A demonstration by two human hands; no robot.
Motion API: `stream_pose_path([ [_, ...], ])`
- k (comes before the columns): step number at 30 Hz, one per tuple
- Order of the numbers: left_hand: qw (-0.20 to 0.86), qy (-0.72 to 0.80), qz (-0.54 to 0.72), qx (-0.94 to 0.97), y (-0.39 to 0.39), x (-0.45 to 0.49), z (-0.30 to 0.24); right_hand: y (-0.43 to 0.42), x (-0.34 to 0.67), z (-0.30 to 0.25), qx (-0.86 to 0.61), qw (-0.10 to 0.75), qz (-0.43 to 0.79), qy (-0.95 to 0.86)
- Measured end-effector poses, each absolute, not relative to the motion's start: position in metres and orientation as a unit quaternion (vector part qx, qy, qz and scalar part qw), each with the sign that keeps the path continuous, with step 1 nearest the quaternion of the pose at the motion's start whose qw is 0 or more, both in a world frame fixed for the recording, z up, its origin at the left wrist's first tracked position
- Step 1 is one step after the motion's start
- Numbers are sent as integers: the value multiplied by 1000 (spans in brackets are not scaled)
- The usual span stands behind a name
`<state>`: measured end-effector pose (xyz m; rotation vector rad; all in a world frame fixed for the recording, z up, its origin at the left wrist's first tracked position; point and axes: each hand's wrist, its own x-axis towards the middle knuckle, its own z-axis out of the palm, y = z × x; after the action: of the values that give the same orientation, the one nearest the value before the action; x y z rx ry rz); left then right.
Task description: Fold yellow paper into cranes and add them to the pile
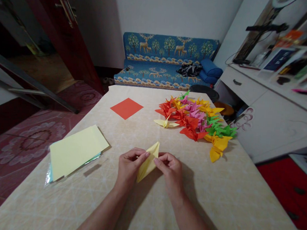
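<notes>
A folded yellow paper piece (148, 162), long and pointed, is held just above the beige table (216, 198). My left hand (128, 166) pinches its left edge, and my right hand (169, 169) pinches its right edge near the middle. Both hands have their fingers closed on the paper. A stack of yellow paper sheets (76, 150) lies to the left of my hands. A single red square sheet (126, 108) lies farther back. A finished pale yellow crane (165, 123) sits beside a pile of coloured paper cranes (198, 121).
A blue patterned sofa (168, 61) stands beyond the table's far end. A white cabinet (270, 117) with shelves runs along the right. A dark red door (69, 34) and patterned red floor (23, 143) are on the left.
</notes>
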<state>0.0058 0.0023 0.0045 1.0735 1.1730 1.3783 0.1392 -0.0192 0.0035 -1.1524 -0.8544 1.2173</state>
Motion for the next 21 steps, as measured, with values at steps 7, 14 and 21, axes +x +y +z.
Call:
stream_pose_path([
  [7,549,510,566,345,2,9,6,-18,138,-2,-496,586,540,-343],
  [14,604,469,535,360,4,5,7,-14,143,-2,-482,618,548,-293],
  [21,678,433,327,496,1,-1,12,-15,153,6,-492,590,532,-356],
])
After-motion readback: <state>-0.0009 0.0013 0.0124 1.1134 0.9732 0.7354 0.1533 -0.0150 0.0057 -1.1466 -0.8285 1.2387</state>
